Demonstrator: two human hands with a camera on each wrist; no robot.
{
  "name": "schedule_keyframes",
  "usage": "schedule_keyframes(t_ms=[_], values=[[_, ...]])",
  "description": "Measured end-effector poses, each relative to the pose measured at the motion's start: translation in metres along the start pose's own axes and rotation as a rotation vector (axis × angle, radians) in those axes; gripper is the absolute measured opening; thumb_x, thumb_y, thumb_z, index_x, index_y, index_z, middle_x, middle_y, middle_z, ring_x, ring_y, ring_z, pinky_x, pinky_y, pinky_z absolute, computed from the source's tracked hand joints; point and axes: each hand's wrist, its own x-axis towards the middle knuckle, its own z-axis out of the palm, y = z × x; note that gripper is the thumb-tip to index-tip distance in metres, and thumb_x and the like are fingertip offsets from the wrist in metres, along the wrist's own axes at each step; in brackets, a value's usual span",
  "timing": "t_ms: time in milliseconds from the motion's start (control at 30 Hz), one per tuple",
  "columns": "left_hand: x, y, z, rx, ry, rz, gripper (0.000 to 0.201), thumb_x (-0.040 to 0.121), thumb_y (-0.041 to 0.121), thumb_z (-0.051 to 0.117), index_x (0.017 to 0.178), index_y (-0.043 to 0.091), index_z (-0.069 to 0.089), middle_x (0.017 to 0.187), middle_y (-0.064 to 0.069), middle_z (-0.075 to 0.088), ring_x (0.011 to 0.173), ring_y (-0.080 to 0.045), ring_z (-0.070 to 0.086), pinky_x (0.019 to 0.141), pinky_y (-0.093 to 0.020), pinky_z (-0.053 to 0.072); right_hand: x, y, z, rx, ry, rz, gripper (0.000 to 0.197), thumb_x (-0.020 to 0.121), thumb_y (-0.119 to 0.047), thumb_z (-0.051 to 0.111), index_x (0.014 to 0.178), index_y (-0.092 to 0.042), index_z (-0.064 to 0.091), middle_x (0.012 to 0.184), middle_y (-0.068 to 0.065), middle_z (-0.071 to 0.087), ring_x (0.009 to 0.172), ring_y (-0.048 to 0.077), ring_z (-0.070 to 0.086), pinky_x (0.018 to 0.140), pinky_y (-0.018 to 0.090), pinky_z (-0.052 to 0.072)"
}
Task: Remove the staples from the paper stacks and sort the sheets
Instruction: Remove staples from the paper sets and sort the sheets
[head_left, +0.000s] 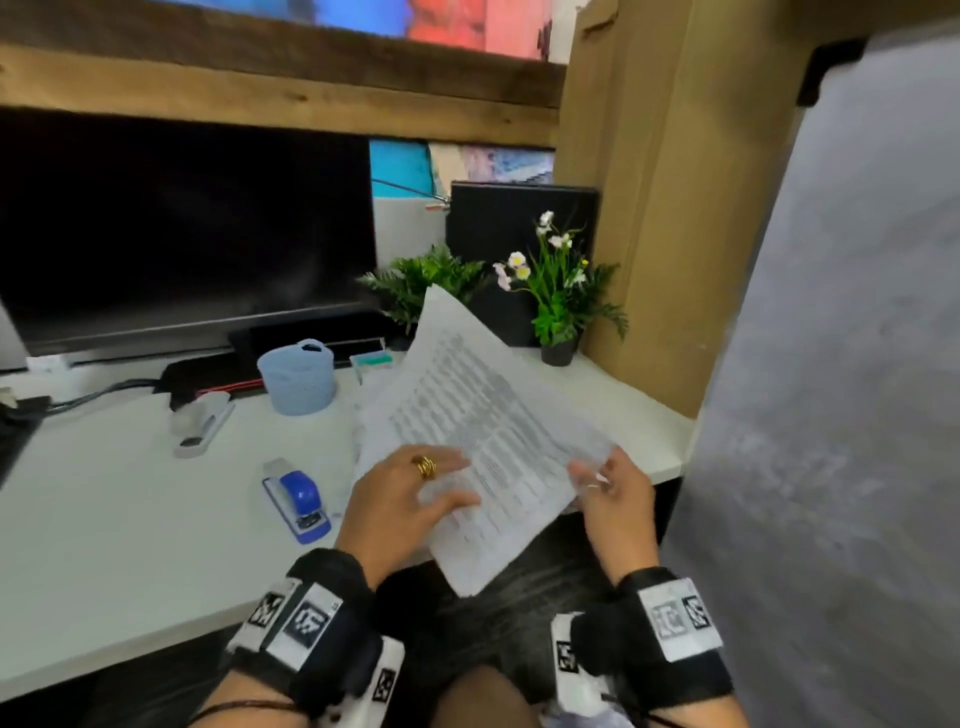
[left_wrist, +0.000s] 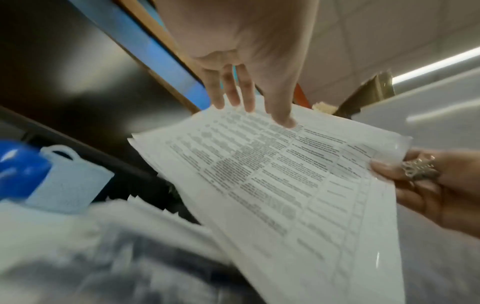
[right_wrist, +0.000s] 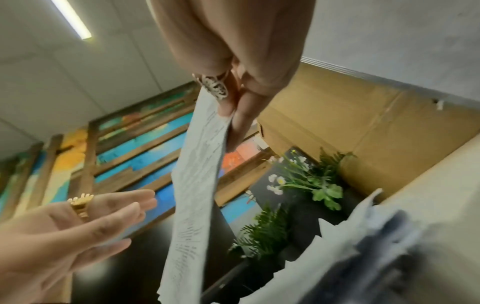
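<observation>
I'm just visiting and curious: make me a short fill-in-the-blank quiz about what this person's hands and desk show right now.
1. The right hand pinches the ____ of the printed paper stack.
2. The left hand wears a ____ ring.
3. The stapler lying nearest the left hand is ____.
4. The small basket stands in front of the dark ____.

Missing words: edge; gold; blue; monitor

White paper stack, blue stapler
</observation>
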Motion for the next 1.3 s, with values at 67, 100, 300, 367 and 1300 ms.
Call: schedule_keyframes(t_ms=[67,100,300,367,1300], values=[[0.011,0.000,-0.023,0.103,0.122,0.108,0.045,0.073,0.050,0.066,0.114,0.033,0.065,0.126,0.021,0.051,0.118,0.003,0.039,0.099,-0.027,0.039,-0.004,-0.018,0.004,0.126,0.008,-0.051,0.030,0.090,0.005,0.054,0.100,-0.022,0.062,0.100,-0.004,0.069,0.103,0.018,0.064,0.094,0.040,0.051],[0.018,0.004,-0.035,0.159,0.184,0.167,0.049,0.074,0.046,0.068,0.120,0.030,0.062,0.132,0.017,0.048,0.122,-0.001,0.035,0.099,-0.028,0.037,-0.006,-0.027,0.007,0.179,-0.004,-0.083,0.034,0.089,0.006,0.054,0.099,-0.026,0.062,0.097,-0.006,0.070,0.100,0.014,0.065,0.090,0.036,0.052],[0.037,0.025,-0.085,0.519,0.419,0.474,0.070,0.075,0.058,0.059,0.135,0.025,0.044,0.144,-0.002,0.037,0.137,-0.023,0.027,0.113,-0.049,0.011,-0.022,-0.056,0.034,0.258,-0.315,-0.187,0.047,0.087,0.013,0.052,0.112,-0.027,0.053,0.100,0.003,0.071,0.098,0.012,0.067,0.079,0.022,0.053],[0.032,0.022,-0.101,0.587,0.377,0.449,0.061,0.077,0.062,0.051,0.126,0.025,0.053,0.131,0.001,0.052,0.130,-0.019,0.039,0.113,-0.052,0.002,-0.027,-0.061,0.041,0.271,-0.414,-0.190,0.046,0.086,0.014,0.053,0.112,-0.025,0.053,0.103,0.002,0.071,0.099,0.011,0.067,0.078,0.019,0.052],[-0.094,-0.099,-0.164,0.888,-0.026,-0.263,0.037,0.086,0.062,0.048,0.101,0.034,0.067,0.091,0.006,0.069,0.090,-0.014,0.058,0.083,-0.033,0.023,-0.025,-0.037,0.268,-0.915,-0.906,0.120,0.023,0.091,-0.025,0.051,0.106,-0.008,0.055,0.116,0.016,0.056,0.103,0.031,0.054,0.085,0.032,0.043]])
